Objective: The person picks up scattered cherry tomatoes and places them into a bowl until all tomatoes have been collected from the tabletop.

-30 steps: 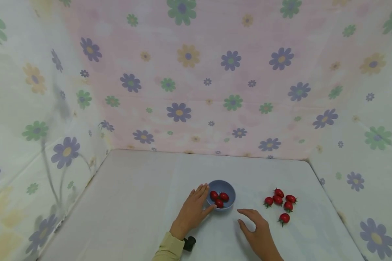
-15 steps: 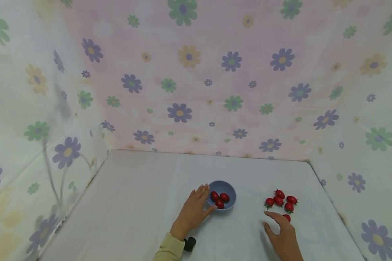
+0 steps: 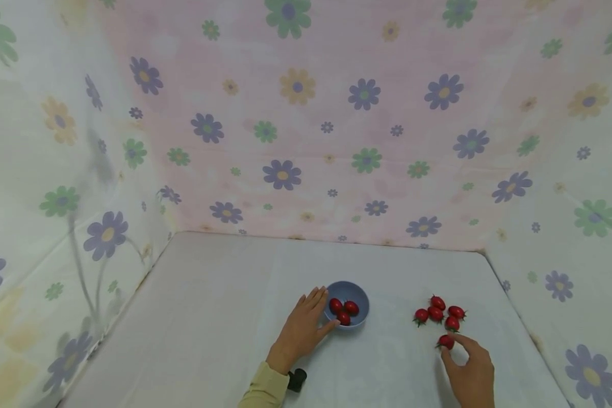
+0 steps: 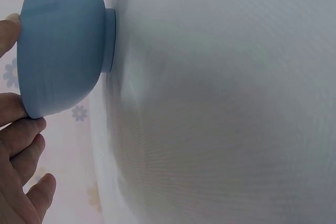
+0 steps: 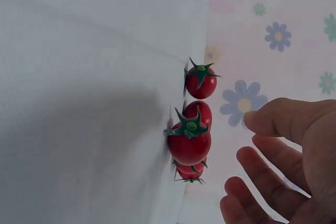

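Note:
A small blue bowl (image 3: 359, 320) stands on the white table, with 3 red cherry tomatoes (image 3: 344, 318) inside. My left hand (image 3: 298, 331) lies along the bowl's near left side, fingers straight and thumb spread; fingertips touch the rim in the left wrist view. On the right, a cherry tomato (image 3: 445, 341) sits nearest me, and my right hand (image 3: 471, 365) is over it with thumb and index finger apart on either side. From the right wrist view, the fingers (image 5: 262, 177) hover above the green-stemmed tomato (image 5: 190, 145), a gap between them.
Several more cherry tomatoes (image 3: 436, 314) lie in a loose cluster just beyond my right hand. A black wrist device (image 3: 297, 379) shows beside the left sleeve. Flower-patterned cloth walls (image 3: 316, 147) enclose the white table (image 3: 224, 294) at the back and both sides.
My right hand has moved right from beside the bowl to the nearest loose tomato, its thumb and index finger now around it in view. The left hand and bowl keep their place.

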Demonstrator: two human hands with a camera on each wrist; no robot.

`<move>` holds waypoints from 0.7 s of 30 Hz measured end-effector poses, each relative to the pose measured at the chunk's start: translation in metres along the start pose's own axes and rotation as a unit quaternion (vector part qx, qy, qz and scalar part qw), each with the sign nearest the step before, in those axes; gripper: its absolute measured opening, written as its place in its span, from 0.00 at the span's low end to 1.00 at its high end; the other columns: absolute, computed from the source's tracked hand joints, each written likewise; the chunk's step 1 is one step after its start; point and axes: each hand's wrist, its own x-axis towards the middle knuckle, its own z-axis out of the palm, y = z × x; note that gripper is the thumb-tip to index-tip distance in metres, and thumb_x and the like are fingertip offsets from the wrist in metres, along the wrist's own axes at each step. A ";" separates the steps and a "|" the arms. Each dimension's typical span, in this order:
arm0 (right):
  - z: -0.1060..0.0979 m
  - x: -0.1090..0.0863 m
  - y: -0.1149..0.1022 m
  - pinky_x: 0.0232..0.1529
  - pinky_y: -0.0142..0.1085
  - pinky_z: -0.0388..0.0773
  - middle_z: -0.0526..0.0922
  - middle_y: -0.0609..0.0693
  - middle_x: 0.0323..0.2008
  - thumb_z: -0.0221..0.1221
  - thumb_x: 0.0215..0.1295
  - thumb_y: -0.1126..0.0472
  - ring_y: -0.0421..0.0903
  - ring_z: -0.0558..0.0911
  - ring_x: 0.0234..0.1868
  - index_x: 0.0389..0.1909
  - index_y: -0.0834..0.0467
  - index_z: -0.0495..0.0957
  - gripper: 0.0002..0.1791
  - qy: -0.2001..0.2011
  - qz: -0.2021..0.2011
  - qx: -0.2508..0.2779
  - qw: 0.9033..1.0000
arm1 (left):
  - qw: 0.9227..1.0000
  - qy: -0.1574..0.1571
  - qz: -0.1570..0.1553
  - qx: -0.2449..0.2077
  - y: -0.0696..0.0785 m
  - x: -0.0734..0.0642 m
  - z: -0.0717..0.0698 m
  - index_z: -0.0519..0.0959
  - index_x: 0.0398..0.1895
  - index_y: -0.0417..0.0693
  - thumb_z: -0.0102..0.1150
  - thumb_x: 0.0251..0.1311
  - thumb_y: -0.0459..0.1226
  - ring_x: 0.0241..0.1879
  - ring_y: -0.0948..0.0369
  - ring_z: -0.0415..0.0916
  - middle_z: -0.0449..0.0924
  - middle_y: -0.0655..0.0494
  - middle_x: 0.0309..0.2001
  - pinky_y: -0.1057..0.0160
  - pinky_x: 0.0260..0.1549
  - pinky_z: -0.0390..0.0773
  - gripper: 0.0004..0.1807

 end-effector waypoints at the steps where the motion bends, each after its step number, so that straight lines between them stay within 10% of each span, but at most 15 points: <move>1: 0.000 0.001 0.001 0.64 0.66 0.68 0.77 0.71 0.59 0.63 0.65 0.71 0.70 0.69 0.63 0.58 0.69 0.78 0.20 0.002 0.004 -0.001 1.000 | 1.000 0.001 0.001 0.002 0.000 0.000 0.000 0.63 0.76 0.39 0.52 0.72 0.58 0.78 0.51 0.55 0.60 0.46 0.78 0.46 0.75 0.58 0.41; 21: 0.007 0.028 0.010 0.65 0.64 0.68 0.64 0.74 0.69 0.64 0.67 0.67 0.72 0.63 0.70 0.71 0.72 0.62 0.35 -0.114 0.023 -0.033 0.993 | 1.000 0.003 -0.002 0.001 0.000 0.000 0.002 0.64 0.76 0.38 0.54 0.72 0.57 0.78 0.50 0.56 0.61 0.46 0.77 0.46 0.75 0.60 0.40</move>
